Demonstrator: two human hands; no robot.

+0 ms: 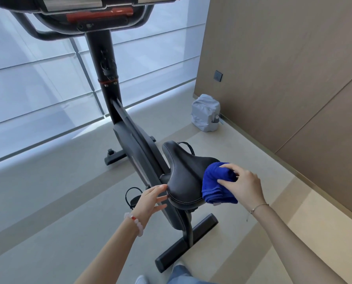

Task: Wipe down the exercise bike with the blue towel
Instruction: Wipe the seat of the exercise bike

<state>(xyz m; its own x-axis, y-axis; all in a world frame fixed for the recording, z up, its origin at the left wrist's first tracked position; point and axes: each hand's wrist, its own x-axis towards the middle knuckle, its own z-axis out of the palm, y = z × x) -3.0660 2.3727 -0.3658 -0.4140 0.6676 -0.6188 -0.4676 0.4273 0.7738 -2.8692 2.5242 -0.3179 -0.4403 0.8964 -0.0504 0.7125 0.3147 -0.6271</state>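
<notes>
A black exercise bike (pixel 130 144) stands in front of me, its handlebars and console at the top of the view. Its black saddle (pixel 183 177) is below centre. A folded blue towel (pixel 217 184) lies against the saddle's right side. My right hand (pixel 243 184) grips the towel, thumb and fingers curled round its fold. My left hand (pixel 152 198) rests with straight fingers against the saddle's left rear edge.
A grey covered backpack (pixel 205 112) sits on the floor by the wooden wall (pixel 294 68) at the right. Large windows with blinds (pixel 37 78) run along the left. The bike's rear base bar (pixel 187 242) crosses the floor near my feet.
</notes>
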